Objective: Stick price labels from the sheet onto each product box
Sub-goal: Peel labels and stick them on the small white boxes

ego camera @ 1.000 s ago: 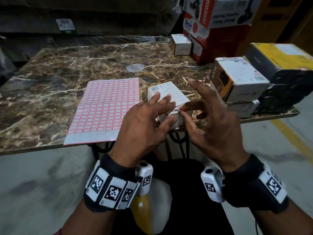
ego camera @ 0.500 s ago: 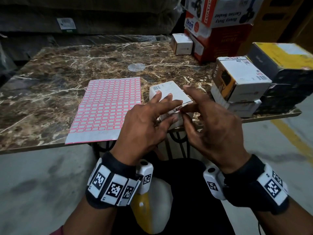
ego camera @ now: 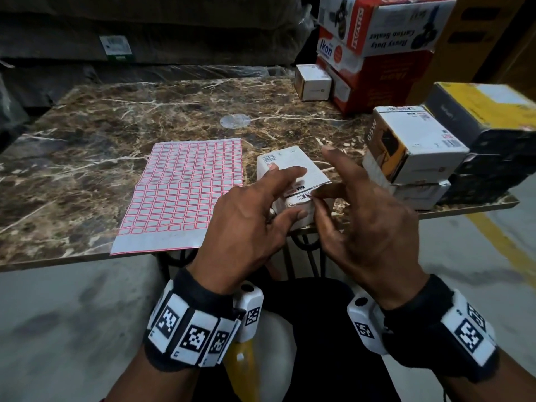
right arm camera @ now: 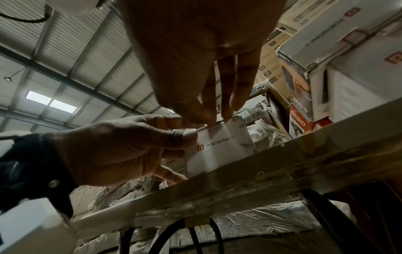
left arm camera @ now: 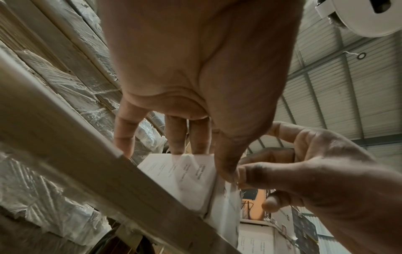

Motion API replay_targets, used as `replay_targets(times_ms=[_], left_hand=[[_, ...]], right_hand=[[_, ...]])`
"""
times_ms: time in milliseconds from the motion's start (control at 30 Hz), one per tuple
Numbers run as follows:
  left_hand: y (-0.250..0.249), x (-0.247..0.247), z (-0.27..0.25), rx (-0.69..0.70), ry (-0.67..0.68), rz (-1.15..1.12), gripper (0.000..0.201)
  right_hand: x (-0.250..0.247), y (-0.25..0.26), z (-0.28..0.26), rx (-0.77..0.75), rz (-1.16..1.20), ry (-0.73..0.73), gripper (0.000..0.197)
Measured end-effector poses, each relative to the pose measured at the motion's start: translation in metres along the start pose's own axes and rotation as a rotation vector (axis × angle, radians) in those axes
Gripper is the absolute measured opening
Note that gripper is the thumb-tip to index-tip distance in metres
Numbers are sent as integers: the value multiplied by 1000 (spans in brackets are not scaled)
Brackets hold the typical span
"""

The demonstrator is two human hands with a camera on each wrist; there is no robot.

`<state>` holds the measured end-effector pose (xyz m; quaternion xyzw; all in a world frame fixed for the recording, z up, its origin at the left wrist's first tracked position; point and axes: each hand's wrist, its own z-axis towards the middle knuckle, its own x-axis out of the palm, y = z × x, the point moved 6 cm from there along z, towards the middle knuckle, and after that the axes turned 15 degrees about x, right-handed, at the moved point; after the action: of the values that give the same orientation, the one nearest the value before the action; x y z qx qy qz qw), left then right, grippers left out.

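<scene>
A small white box [ego camera: 290,163] stands at the table's front edge, to the right of the pink-gridded label sheet [ego camera: 185,192]. My left hand [ego camera: 280,195] grips it, fingers laid over the top and thumb on the printed front face [right arm camera: 219,154]. My right hand [ego camera: 317,198] pinches the box's near top edge between thumb and forefinger, with the other fingers spread above. I cannot make out a label between those fingertips. In the left wrist view, the right hand's pinch [left arm camera: 245,171] sits at the box corner [left arm camera: 191,177].
The marble table [ego camera: 116,134] carries stacked white boxes [ego camera: 412,143] and a black-and-yellow box [ego camera: 487,117] at the right. Red and white cartons [ego camera: 377,39] and a small white box [ego camera: 311,82] stand at the back. A clear round disc [ego camera: 235,121] lies mid-table.
Both hands have stayed on the white box. The right thumb and forefinger have closed tighter on its near top edge, and the left fingers have slid slightly further over the top.
</scene>
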<state>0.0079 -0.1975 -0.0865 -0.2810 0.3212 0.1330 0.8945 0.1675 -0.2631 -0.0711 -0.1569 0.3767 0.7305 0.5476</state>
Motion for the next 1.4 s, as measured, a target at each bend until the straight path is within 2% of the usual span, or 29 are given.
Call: replay_targets(times_ms=[267,467,667,800,1033,1200,1400], left_hand=[[5,3,0,-32,36,-51,64],[5,4,0,-32,37,-42,62],[5,5,0,29,50,8,49],[7,9,0,40,49,-89,40],[8,8,2,60,51,-72,39],[7,9,2,69,55,-94,36],[5,9,4,108,54,-74,35]], right_hand=[[4,-1,-3,-52,-72,48,59],[3,1,-6,-77,-88,-21,49],[3,-1,-10,-99,-53,-39,50],[3,-5,-12,-92,-8,-58,45],[-1,-11,-16,-31,133,11,55],[-9,-25,-16,78,198,0,52],[0,-31,-16,43,205,45,30]])
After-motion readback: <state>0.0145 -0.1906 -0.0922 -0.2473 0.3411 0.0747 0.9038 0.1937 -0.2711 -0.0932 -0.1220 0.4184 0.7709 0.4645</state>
